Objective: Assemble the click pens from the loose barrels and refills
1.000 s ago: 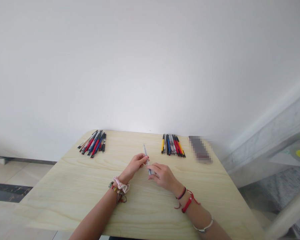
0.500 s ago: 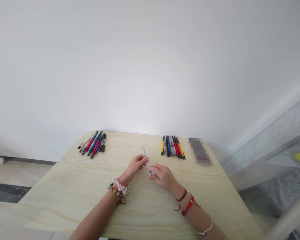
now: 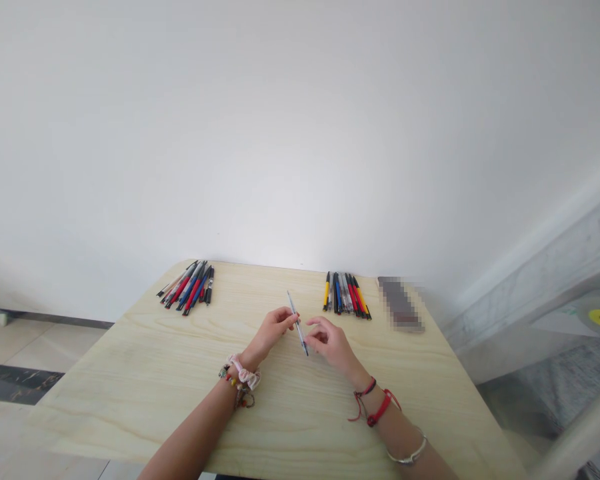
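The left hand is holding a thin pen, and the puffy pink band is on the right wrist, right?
Not quite. The puffy pink band is on the wrist of the left hand, as the head view shows. That hand is indeed holding a thin pen.

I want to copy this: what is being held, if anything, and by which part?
A slim pen, pinched near its middle by the left hand. The right hand is by its near end; whether it touches, I can't tell.
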`<control>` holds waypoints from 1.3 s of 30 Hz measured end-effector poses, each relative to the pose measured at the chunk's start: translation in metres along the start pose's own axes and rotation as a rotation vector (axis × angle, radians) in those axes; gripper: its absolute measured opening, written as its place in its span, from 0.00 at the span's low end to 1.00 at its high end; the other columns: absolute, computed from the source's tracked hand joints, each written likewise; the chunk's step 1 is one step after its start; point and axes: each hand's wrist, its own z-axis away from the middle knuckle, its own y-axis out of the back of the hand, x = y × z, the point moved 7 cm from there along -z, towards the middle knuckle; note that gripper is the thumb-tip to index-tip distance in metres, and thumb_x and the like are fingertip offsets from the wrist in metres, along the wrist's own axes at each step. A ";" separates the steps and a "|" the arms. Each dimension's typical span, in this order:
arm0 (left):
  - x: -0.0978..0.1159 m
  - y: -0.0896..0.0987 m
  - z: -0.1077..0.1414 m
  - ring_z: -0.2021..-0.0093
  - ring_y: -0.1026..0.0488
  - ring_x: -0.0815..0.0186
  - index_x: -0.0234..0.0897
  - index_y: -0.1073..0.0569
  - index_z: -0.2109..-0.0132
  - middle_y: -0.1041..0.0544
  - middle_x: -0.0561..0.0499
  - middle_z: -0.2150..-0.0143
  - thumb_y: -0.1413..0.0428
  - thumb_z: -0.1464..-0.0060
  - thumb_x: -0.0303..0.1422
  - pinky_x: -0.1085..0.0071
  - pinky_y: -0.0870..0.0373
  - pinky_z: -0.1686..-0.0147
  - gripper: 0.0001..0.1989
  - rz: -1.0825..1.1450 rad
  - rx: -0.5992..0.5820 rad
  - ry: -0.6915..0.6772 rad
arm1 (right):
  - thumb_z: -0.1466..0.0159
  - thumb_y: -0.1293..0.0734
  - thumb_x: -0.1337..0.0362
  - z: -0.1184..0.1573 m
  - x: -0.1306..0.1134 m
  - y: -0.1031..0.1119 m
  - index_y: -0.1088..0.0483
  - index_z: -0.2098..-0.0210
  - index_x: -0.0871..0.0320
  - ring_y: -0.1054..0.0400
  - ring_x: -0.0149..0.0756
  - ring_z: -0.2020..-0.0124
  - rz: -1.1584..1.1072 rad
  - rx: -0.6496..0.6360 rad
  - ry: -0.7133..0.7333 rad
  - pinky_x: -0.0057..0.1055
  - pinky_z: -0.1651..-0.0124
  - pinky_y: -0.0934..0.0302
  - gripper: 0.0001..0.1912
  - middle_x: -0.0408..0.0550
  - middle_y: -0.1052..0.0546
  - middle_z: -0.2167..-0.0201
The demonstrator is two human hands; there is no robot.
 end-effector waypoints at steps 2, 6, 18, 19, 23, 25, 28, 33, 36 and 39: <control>0.002 -0.001 0.000 0.75 0.37 0.73 0.32 0.31 0.68 0.29 0.52 0.73 0.46 0.58 0.41 0.77 0.43 0.76 0.16 -0.010 -0.001 -0.025 | 0.49 0.36 0.62 -0.001 0.004 -0.002 0.34 0.65 0.61 0.37 0.28 0.80 -0.038 -0.012 -0.047 0.25 0.77 0.41 0.13 0.43 0.29 0.78; 0.004 -0.001 -0.002 0.74 0.35 0.71 0.32 0.31 0.68 0.28 0.50 0.72 0.48 0.56 0.41 0.75 0.39 0.74 0.15 -0.086 -0.015 -0.076 | 0.48 0.38 0.64 -0.004 0.000 0.001 0.31 0.71 0.62 0.37 0.28 0.81 0.057 -0.023 -0.066 0.25 0.77 0.41 0.08 0.44 0.28 0.80; 0.020 0.130 0.012 0.61 0.33 0.61 0.36 0.32 0.59 0.31 0.45 0.57 0.54 0.48 0.33 0.68 0.37 0.64 0.11 -0.989 0.773 -0.006 | 0.45 0.42 0.71 -0.055 -0.023 0.072 0.30 0.71 0.63 0.33 0.36 0.71 1.119 0.271 -0.226 0.27 0.71 0.45 0.09 0.53 0.27 0.75; 0.021 0.140 0.017 0.59 0.34 0.59 0.36 0.32 0.57 0.32 0.44 0.56 0.54 0.48 0.32 0.67 0.37 0.64 0.12 -1.038 0.842 0.041 | 0.44 0.42 0.71 -0.059 -0.023 0.070 0.31 0.71 0.64 0.33 0.37 0.70 1.160 0.264 -0.249 0.27 0.71 0.45 0.09 0.55 0.27 0.74; 0.018 0.171 0.033 0.55 0.37 0.55 0.34 0.33 0.54 0.34 0.40 0.55 0.52 0.50 0.33 0.64 0.38 0.61 0.16 -1.130 1.000 0.216 | 0.42 0.44 0.73 -0.065 -0.018 0.060 0.32 0.67 0.64 0.32 0.39 0.67 1.257 0.219 -0.308 0.28 0.71 0.44 0.10 0.57 0.28 0.69; 0.015 0.179 0.036 0.55 0.38 0.54 0.33 0.33 0.54 0.35 0.39 0.55 0.51 0.51 0.33 0.63 0.39 0.59 0.16 -1.136 1.026 0.267 | 0.41 0.46 0.74 -0.064 -0.016 0.057 0.33 0.65 0.65 0.32 0.40 0.66 1.293 0.212 -0.320 0.29 0.71 0.43 0.12 0.58 0.28 0.69; 0.011 0.183 0.038 0.54 0.39 0.54 0.32 0.32 0.55 0.36 0.39 0.55 0.52 0.51 0.34 0.64 0.39 0.59 0.16 -1.147 1.041 0.314 | 0.40 0.48 0.75 -0.062 -0.013 0.055 0.34 0.63 0.65 0.32 0.40 0.65 1.338 0.218 -0.339 0.30 0.69 0.42 0.14 0.58 0.29 0.68; 0.004 0.177 0.031 0.56 0.37 0.53 0.29 0.32 0.58 0.32 0.38 0.59 0.54 0.49 0.34 0.63 0.39 0.60 0.15 -1.214 0.900 0.392 | 0.40 0.48 0.74 -0.061 -0.012 0.056 0.34 0.62 0.64 0.32 0.40 0.65 1.360 0.234 -0.341 0.29 0.68 0.41 0.13 0.57 0.29 0.68; 0.003 0.177 0.031 0.55 0.36 0.53 0.30 0.33 0.58 0.31 0.39 0.59 0.55 0.49 0.35 0.63 0.38 0.62 0.15 -1.188 0.903 0.426 | 0.40 0.47 0.72 -0.059 -0.013 0.057 0.34 0.62 0.64 0.32 0.39 0.66 1.360 0.248 -0.339 0.29 0.69 0.41 0.12 0.57 0.29 0.67; 0.003 0.177 0.029 0.56 0.36 0.53 0.30 0.34 0.58 0.32 0.38 0.59 0.55 0.49 0.35 0.63 0.37 0.63 0.15 -1.166 0.928 0.428 | 0.40 0.46 0.69 -0.056 -0.020 0.056 0.34 0.63 0.64 0.32 0.39 0.66 1.362 0.279 -0.297 0.29 0.71 0.42 0.12 0.57 0.30 0.64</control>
